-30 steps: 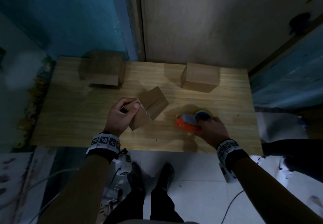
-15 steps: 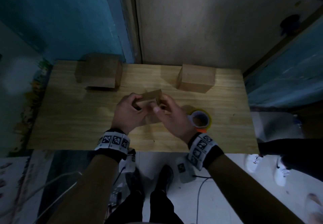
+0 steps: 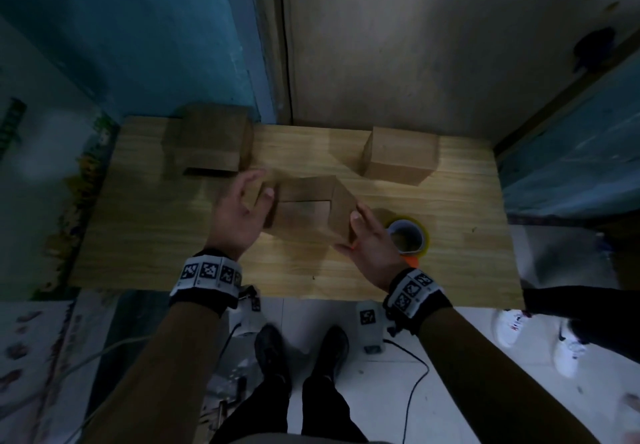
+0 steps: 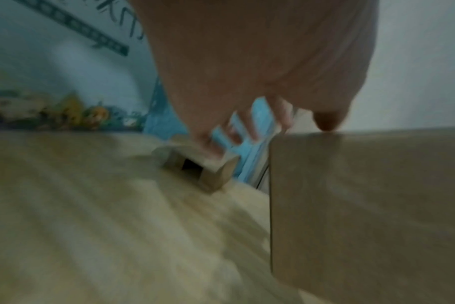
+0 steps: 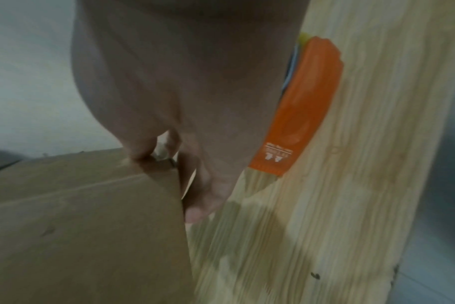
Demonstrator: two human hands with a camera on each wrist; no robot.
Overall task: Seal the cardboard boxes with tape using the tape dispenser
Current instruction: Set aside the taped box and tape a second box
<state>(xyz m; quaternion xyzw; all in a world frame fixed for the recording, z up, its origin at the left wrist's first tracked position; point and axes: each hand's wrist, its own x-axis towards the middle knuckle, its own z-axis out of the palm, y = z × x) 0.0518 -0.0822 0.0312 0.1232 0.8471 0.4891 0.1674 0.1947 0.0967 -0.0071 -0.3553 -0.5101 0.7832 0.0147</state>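
Note:
A small cardboard box [image 3: 304, 215] stands mid-table with its top flaps folded in. My left hand [image 3: 249, 197] is at its left side, fingers spread and straight, and the thumb rests on the top left edge [image 4: 325, 125]. My right hand [image 3: 356, 232] lies flat against the box's right side, a fingertip on the top edge and the thumb down the near corner [image 5: 195, 209]. The tape dispenser [image 3: 408, 239], orange with a yellow-rimmed roll, lies on the table just right of my right hand, with nothing holding it. Its orange body [image 5: 304, 107] shows behind my right wrist.
Two more cardboard boxes sit at the back: one at back left [image 3: 211, 145] with an open side [image 4: 192, 166], one at back right [image 3: 400, 156]. The wooden table [image 3: 138, 228] ends at a wall behind. A person's white shoes [image 3: 512, 325] stand on the floor at right.
My right hand let go of the tape dispenser and came over to the small box. The box went from tilted in my left hand to standing square, and my left fingers opened.

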